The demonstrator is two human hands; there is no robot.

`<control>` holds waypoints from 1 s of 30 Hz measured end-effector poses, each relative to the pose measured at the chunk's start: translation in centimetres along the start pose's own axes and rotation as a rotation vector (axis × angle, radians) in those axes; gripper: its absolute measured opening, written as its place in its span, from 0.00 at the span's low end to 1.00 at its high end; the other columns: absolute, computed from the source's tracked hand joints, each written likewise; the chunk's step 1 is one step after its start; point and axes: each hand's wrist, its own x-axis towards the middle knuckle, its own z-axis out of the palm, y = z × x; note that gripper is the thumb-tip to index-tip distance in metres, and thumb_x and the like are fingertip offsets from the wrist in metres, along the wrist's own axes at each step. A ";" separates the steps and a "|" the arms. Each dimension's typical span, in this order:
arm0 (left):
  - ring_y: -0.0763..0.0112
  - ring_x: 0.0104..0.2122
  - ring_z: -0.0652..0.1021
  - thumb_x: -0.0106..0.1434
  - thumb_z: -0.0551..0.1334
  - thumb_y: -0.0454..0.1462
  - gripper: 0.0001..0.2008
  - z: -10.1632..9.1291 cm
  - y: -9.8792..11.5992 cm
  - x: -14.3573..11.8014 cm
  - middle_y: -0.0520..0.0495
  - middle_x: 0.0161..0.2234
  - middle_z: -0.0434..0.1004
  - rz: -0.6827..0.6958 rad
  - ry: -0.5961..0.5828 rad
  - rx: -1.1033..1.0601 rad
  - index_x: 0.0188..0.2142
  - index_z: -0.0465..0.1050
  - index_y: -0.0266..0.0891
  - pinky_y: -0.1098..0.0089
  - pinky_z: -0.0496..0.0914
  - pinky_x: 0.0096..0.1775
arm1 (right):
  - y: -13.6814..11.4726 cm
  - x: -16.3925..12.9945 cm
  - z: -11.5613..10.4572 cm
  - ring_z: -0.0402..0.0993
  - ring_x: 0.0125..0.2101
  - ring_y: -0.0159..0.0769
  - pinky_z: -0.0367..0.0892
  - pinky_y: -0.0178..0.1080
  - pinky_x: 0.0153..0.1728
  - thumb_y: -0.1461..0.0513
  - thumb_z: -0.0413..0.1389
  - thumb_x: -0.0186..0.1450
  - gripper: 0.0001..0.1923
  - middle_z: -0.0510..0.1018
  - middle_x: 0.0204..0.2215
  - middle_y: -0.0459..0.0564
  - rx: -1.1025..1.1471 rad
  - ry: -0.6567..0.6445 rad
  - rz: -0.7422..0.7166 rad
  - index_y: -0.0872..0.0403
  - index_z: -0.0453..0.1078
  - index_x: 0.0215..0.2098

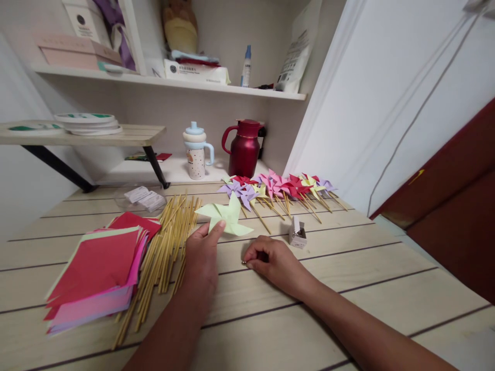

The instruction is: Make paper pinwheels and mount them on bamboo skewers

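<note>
- Pinwheel (228, 217) of pale green paper, held above the counter (263, 324); its blades look folded, but no stick shows on it.
- Blades point left, away and right; the star shape has no clear long axis, though it looks widest left to right.
- Left hand (201, 252): grip pinching the pinwheel's near edge, thumb uppermost.
- Right hand (274, 257): grip pinching a small metal piece (244, 263), with a small open box (297, 236) beyond.
- Finished, apparently: the clustered pinwheels (273, 184) at the back, on sticks slanting nearer and rightward.
- Remaining, seemingly: loose sticks (164, 245) and flat paper sheets (96, 263) at left.
</note>
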 end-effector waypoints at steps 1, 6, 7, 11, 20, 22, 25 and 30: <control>0.64 0.36 0.79 0.49 0.72 0.44 0.19 0.0 -0.1 0.0 0.47 0.33 0.83 0.002 -0.005 0.001 0.39 0.81 0.36 0.68 0.69 0.42 | 0.0 0.0 0.0 0.72 0.29 0.34 0.65 0.36 0.32 0.71 0.59 0.56 0.09 0.76 0.28 0.47 0.003 0.000 0.003 0.52 0.77 0.28; 0.64 0.36 0.79 0.50 0.72 0.45 0.19 -0.2 -0.4 0.2 0.47 0.34 0.83 0.007 -0.011 0.006 0.39 0.81 0.36 0.68 0.69 0.41 | 0.0 0.0 0.0 0.73 0.30 0.34 0.66 0.36 0.34 0.71 0.60 0.56 0.08 0.76 0.29 0.47 0.015 -0.010 0.009 0.52 0.78 0.29; 0.63 0.35 0.79 0.50 0.71 0.45 0.19 -0.2 -0.5 0.2 0.47 0.33 0.83 0.004 -0.011 0.006 0.39 0.81 0.36 0.68 0.69 0.41 | -0.1 0.0 0.0 0.73 0.30 0.34 0.66 0.36 0.34 0.70 0.61 0.56 0.08 0.77 0.29 0.47 0.011 -0.013 0.011 0.52 0.78 0.29; 0.64 0.35 0.79 0.51 0.71 0.45 0.18 -0.2 -0.4 0.2 0.48 0.34 0.83 0.012 -0.012 0.028 0.38 0.81 0.37 0.68 0.69 0.40 | -0.2 0.0 0.1 0.73 0.31 0.35 0.65 0.37 0.33 0.67 0.65 0.54 0.05 0.78 0.30 0.47 -0.010 -0.020 0.028 0.52 0.78 0.30; 0.62 0.36 0.79 0.51 0.71 0.45 0.19 -0.2 -0.4 0.2 0.47 0.33 0.83 0.022 -0.027 0.047 0.39 0.81 0.36 0.67 0.69 0.42 | -0.2 0.0 0.2 0.73 0.31 0.35 0.65 0.37 0.34 0.69 0.61 0.57 0.07 0.78 0.28 0.46 0.011 -0.011 -0.002 0.51 0.78 0.28; 0.62 0.36 0.79 0.51 0.71 0.45 0.18 -0.2 -0.5 0.2 0.48 0.32 0.83 0.019 -0.028 0.047 0.39 0.81 0.37 0.66 0.69 0.42 | -0.1 0.0 0.3 0.73 0.31 0.35 0.65 0.37 0.34 0.69 0.62 0.57 0.07 0.78 0.28 0.46 0.014 -0.012 -0.008 0.51 0.78 0.27; 0.62 0.36 0.79 0.51 0.71 0.44 0.18 -0.2 -0.4 0.2 0.48 0.33 0.83 0.013 -0.022 0.054 0.39 0.81 0.37 0.66 0.70 0.42 | 0.0 0.0 0.3 0.73 0.31 0.35 0.65 0.36 0.35 0.70 0.61 0.58 0.08 0.78 0.27 0.46 0.025 -0.018 -0.039 0.51 0.78 0.26; 0.62 0.35 0.80 0.50 0.70 0.45 0.18 -0.2 -0.3 0.2 0.47 0.34 0.84 -0.006 -0.001 0.088 0.38 0.81 0.36 0.67 0.70 0.40 | -0.9 -0.2 -0.5 0.72 0.31 0.34 0.64 0.35 0.35 0.72 0.59 0.59 0.10 0.77 0.27 0.46 0.113 -0.012 -0.084 0.52 0.77 0.25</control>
